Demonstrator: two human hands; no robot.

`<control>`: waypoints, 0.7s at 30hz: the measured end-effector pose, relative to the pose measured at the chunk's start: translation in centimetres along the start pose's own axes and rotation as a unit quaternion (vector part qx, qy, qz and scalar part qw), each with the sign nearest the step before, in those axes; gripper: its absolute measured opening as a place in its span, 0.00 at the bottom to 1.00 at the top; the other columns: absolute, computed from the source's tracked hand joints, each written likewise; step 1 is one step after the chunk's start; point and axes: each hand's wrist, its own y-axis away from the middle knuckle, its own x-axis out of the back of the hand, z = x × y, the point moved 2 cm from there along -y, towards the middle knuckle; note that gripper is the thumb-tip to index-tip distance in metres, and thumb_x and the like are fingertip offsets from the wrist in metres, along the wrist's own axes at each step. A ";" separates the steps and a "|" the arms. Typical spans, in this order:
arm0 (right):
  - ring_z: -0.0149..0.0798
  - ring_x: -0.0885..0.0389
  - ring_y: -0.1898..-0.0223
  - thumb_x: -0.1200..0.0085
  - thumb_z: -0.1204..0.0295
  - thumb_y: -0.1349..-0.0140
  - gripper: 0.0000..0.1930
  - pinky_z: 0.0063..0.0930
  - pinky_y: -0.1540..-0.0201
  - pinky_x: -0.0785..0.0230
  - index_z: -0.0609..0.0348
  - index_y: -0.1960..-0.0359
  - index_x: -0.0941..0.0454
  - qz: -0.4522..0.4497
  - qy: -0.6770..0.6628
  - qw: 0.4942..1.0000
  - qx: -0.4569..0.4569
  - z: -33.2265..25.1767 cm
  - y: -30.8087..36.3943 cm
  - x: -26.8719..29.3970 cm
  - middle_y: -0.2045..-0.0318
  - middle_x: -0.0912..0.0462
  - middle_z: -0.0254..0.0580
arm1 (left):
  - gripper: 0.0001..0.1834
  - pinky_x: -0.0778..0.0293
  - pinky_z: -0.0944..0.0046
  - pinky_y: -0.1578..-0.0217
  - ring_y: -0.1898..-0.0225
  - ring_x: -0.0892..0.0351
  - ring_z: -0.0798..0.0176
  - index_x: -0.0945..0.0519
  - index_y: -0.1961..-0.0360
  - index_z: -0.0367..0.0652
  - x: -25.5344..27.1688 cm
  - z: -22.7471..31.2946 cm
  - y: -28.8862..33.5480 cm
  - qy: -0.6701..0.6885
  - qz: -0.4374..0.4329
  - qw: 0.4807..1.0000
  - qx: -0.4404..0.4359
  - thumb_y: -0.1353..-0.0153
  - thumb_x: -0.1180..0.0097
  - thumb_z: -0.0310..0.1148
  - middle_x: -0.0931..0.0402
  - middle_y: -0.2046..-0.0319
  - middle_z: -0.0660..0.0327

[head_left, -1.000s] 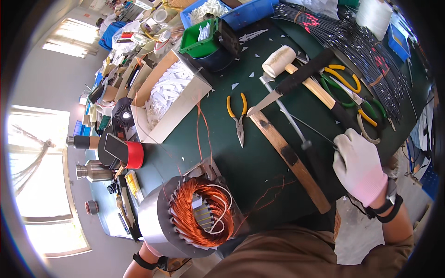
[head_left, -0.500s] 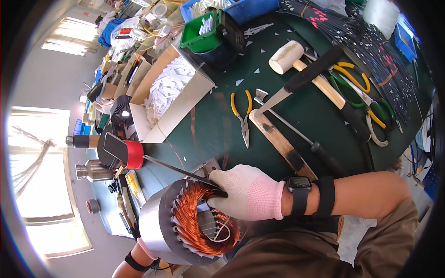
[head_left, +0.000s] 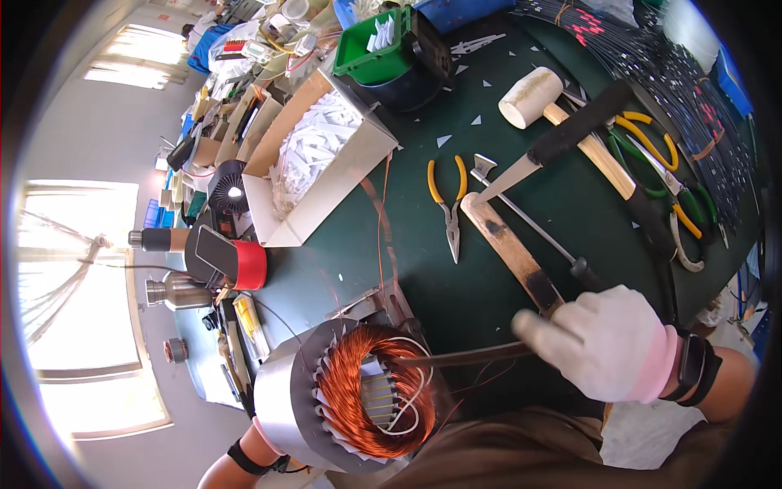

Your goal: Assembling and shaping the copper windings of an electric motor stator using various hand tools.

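Note:
A motor stator (head_left: 281, 391) with a silvery cylindrical shell lies on its side near me, its copper winding (head_left: 342, 407) facing right. White paper tabs line the slots, and a white cord (head_left: 425, 375) loops over the coil. My left hand (head_left: 265, 434) is at the stator's lower left; only the pink glove cuff and wrist show, and the shell hides the fingers. My gloved right hand (head_left: 607, 346), partly blurred, is right of the stator. Its closed fingers hold a dark, narrow flat strip (head_left: 472, 356), whose far end reaches the coil's right side.
Beyond lie pliers (head_left: 453, 220), a wooden bar (head_left: 509, 248), a black-handled blade (head_left: 562, 134), a white-headed mallet (head_left: 533, 98) and scissors (head_left: 652, 159). A carton (head_left: 326, 204) of white paper strips and a green bin (head_left: 366, 57) stand farther back. Bundled black tubes (head_left: 660, 73) lie far right.
My right hand has drawn away from the coil to the right, carrying the dark strip. The strip formerly extended left past the stator. The view has shifted slightly.

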 end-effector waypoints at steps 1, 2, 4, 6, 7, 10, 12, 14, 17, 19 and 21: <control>0.32 0.24 0.79 0.40 0.65 0.37 0.16 0.30 0.82 0.34 0.51 0.48 0.16 0.002 -0.001 1.000 0.001 0.0 -0.3 0.1 0.76 0.28 0.31 | 0.21 0.17 0.61 0.48 0.49 0.16 0.62 0.26 0.35 0.35 -6.9 -1.5 4.2 0.001 0.002 1.000 0.001 0.25 0.48 0.31 0.19 0.45 0.58; 0.30 0.25 0.79 0.42 0.64 0.37 0.17 0.28 0.82 0.36 0.48 0.47 0.15 0.006 0.021 0.998 0.050 -0.2 -0.9 0.1 0.76 0.29 0.30 | 0.21 0.17 0.61 0.48 0.49 0.16 0.62 0.26 0.35 0.35 4.8 4.5 -4.9 0.003 0.005 1.000 0.001 0.25 0.48 0.31 0.19 0.45 0.58; 0.28 0.26 0.79 0.44 0.64 0.36 0.17 0.26 0.83 0.38 0.45 0.47 0.13 0.011 0.044 0.995 0.093 -0.5 -1.9 0.2 0.76 0.29 0.28 | 0.21 0.17 0.61 0.48 0.49 0.16 0.62 0.26 0.35 0.35 5.4 4.4 -4.9 0.004 0.002 1.000 0.003 0.25 0.48 0.31 0.19 0.45 0.58; 0.28 0.27 0.79 0.43 0.64 0.38 0.16 0.24 0.83 0.40 0.43 0.50 0.12 0.029 0.048 0.993 0.100 -0.8 -3.0 0.2 0.76 0.30 0.28 | 0.21 0.17 0.61 0.48 0.49 0.16 0.62 0.26 0.35 0.35 5.3 4.0 -4.8 0.007 0.002 1.000 0.008 0.25 0.48 0.31 0.19 0.45 0.58; 0.29 0.28 0.80 0.43 0.64 0.38 0.15 0.24 0.83 0.40 0.43 0.51 0.11 0.031 0.042 0.992 0.118 -0.7 -3.3 -0.1 0.76 0.30 0.28 | 0.21 0.17 0.61 0.48 0.49 0.16 0.62 0.26 0.35 0.35 5.7 3.8 -4.6 0.009 0.002 1.000 0.012 0.25 0.48 0.31 0.19 0.45 0.58; 0.29 0.27 0.80 0.44 0.64 0.37 0.15 0.25 0.83 0.39 0.43 0.52 0.11 0.054 0.034 0.990 0.125 -0.7 -4.0 -0.1 0.78 0.29 0.29 | 0.21 0.17 0.61 0.48 0.49 0.16 0.62 0.26 0.35 0.35 7.3 3.0 -4.0 0.015 0.005 1.000 0.025 0.25 0.47 0.31 0.19 0.45 0.58; 0.28 0.29 0.81 0.43 0.62 0.39 0.16 0.24 0.84 0.40 0.36 0.50 0.11 0.062 0.046 0.988 0.136 -0.1 -3.6 -0.3 0.79 0.30 0.29 | 0.21 0.17 0.61 0.48 0.49 0.16 0.62 0.26 0.35 0.35 8.4 2.1 -3.2 0.019 0.007 0.999 0.035 0.26 0.47 0.31 0.19 0.45 0.58; 0.28 0.31 0.82 0.42 0.61 0.41 0.19 0.23 0.85 0.42 0.29 0.48 0.11 0.071 0.056 0.985 0.147 0.0 -3.4 -0.1 0.80 0.32 0.29 | 0.21 0.17 0.61 0.48 0.49 0.16 0.62 0.26 0.36 0.35 9.4 1.3 -2.3 0.021 0.009 0.999 0.046 0.26 0.47 0.31 0.19 0.45 0.58; 0.27 0.31 0.86 0.41 0.61 0.41 0.18 0.25 0.88 0.43 0.30 0.48 0.11 -0.042 -0.030 0.992 0.117 0.0 -3.7 0.8 0.84 0.35 0.28 | 0.21 0.17 0.61 0.48 0.49 0.16 0.62 0.26 0.36 0.35 10.8 1.2 -2.6 0.025 0.006 0.998 0.062 0.26 0.47 0.31 0.19 0.45 0.58; 0.27 0.31 0.86 0.41 0.61 0.41 0.18 0.25 0.88 0.43 0.30 0.48 0.11 -0.037 -0.029 0.993 0.113 -0.2 -4.4 0.0 0.84 0.34 0.28 | 0.20 0.17 0.61 0.48 0.49 0.15 0.62 0.26 0.36 0.35 9.8 0.5 -3.0 0.031 0.000 0.997 0.068 0.26 0.47 0.31 0.19 0.45 0.58; 0.26 0.31 0.86 0.40 0.61 0.41 0.18 0.25 0.88 0.44 0.29 0.49 0.10 -0.037 -0.012 0.994 0.106 -0.8 -5.2 -0.4 0.83 0.34 0.28 | 0.20 0.17 0.61 0.48 0.49 0.15 0.62 0.26 0.36 0.35 6.9 -0.5 -3.4 0.040 -0.002 0.996 0.077 0.26 0.47 0.31 0.19 0.45 0.58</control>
